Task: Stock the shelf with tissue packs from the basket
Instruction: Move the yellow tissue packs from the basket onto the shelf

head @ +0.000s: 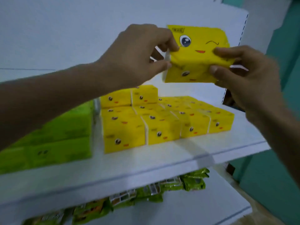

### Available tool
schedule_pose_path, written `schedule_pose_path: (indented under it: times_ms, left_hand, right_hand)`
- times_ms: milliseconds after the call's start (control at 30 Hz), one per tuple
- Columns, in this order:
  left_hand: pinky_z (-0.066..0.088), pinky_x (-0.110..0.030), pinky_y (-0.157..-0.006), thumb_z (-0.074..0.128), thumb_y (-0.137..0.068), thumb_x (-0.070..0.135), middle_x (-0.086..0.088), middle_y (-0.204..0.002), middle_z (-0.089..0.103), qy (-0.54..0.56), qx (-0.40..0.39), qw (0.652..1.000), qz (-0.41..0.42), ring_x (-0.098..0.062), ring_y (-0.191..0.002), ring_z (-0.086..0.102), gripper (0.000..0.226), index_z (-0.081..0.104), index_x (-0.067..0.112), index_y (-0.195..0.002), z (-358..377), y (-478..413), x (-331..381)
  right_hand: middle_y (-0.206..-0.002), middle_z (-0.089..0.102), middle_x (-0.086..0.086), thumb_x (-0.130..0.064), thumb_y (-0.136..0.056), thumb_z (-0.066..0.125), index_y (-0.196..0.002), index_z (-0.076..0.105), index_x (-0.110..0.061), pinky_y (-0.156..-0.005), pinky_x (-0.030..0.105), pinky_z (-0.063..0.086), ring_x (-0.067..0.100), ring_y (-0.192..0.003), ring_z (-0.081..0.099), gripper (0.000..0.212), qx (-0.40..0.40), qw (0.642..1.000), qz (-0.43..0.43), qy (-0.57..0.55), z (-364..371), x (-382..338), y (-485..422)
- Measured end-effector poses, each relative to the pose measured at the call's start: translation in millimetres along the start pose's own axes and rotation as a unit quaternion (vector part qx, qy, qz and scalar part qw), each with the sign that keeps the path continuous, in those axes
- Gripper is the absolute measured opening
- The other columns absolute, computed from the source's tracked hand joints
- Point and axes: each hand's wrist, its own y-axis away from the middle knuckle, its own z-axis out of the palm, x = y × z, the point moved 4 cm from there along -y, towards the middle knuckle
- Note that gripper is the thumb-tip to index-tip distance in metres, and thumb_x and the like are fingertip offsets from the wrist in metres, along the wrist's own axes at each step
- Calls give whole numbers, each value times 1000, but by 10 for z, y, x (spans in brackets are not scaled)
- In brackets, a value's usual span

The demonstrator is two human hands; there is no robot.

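Both hands hold one yellow tissue pack (197,54) with a winking cartoon face, up in the air above the white shelf (178,156). My left hand (138,56) pinches its left edge. My right hand (240,70) grips its right side and lower corner. Below it, several yellow tissue packs (162,122) stand in rows on the shelf, with two stacked higher at the back left. The basket is out of view.
Green tissue packs (53,140) fill the shelf's left part, beside a thin divider (97,108). A lower shelf holds green snack packets (146,192). The shelf's perforated right upright (243,28) stands close to the held pack, with a teal wall (285,95) behind it.
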Motion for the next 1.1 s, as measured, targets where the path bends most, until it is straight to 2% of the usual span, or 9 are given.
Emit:
schedule_pose_path:
  times_ms: [100, 233, 400, 500, 600, 767, 900, 1000, 1100]
  left_hand:
    - [51, -24, -80, 67, -85, 29, 8, -104, 61, -29, -26, 999, -18, -6, -86, 63, 26, 63, 26, -110, 356, -455, -341]
    - [49, -32, -83, 65, -84, 40, 13, -104, 65, -87, -66, 993, -41, -9, -94, 64, 23, 61, 32, -105, 870, -788, -726]
    - [48, -35, -82, 61, -87, 40, 8, -104, 66, -121, -106, 979, -127, -16, -101, 60, 23, 59, 27, -105, 1412, -897, -1145]
    - [49, -37, -81, 58, -89, 38, 3, -106, 64, -160, -133, 961, -183, -19, -99, 59, 22, 57, 25, -107, 1660, -815, -1352]
    - [44, -34, -80, 56, -91, 37, 1, -113, 61, -212, -183, 932, -228, -19, -104, 53, 24, 55, 25, -112, 1873, -759, -1493]
    - [39, -32, -88, 54, -91, 38, 2, -129, 50, -261, -230, 904, -248, -18, -113, 45, 27, 56, 27, -115, 2032, -686, -1585]
    - [42, -33, -84, 53, -90, 36, 1, -128, 51, -252, -236, 898, -273, -20, -111, 49, 33, 50, 25, -121, 2058, -623, -1515]
    - [43, -34, -86, 55, -90, 41, 3, -138, 44, -252, -258, 887, -288, -19, -120, 46, 49, 39, 27, -135, 1984, -564, -1408]
    - [43, -34, -88, 54, -90, 45, 5, -143, 42, -267, -250, 884, -292, -19, -124, 45, 56, 35, 28, -140, 1749, -463, -1253]
  right_hand:
    - [-101, 60, 2, -14, -85, 68, -105, 63, -28, -79, 34, 58, 17, -90, 66, 24, -34, 997, 65, 13, 62, 425, -494]
    - [-89, 59, -2, -10, -86, 66, -108, 64, -19, -84, 41, 56, 17, -86, 63, 24, -89, 988, 122, 14, 183, 1061, -915]
    - [-92, 60, 5, -11, -85, 68, -103, 64, -23, -78, 39, 56, 22, -87, 63, 22, -170, 975, 145, 11, 512, 1784, -1247]
    - [-95, 60, 10, -16, -84, 70, -98, 66, -29, -74, 40, 58, 29, -87, 64, 20, -223, 967, 118, 28, 751, 2197, -1352]
    - [-94, 58, 6, -19, -85, 69, -104, 66, -27, -74, 41, 59, 25, -85, 63, 21, -278, 954, 100, 48, 945, 2489, -1392]
    - [-90, 49, -16, -22, -86, 67, -112, 63, -24, -84, 44, 55, 19, -93, 60, 26, -364, 926, 63, 78, 1168, 2756, -1343]
    - [-107, 56, 1, -29, -86, 66, -114, 61, -30, -81, 39, 55, 19, -91, 60, 28, -399, 910, 35, 106, 1143, 2785, -1364]
    - [-118, 57, 5, -37, -86, 63, -122, 58, -32, -79, 28, 44, 17, -96, 56, 37, -447, 878, -5, 171, 1086, 2660, -1452]
    - [-128, 56, 7, -44, -85, 62, -127, 56, -31, -82, 28, 39, 21, -107, 57, 45, -449, 858, -63, 240, 1039, 2327, -1588]
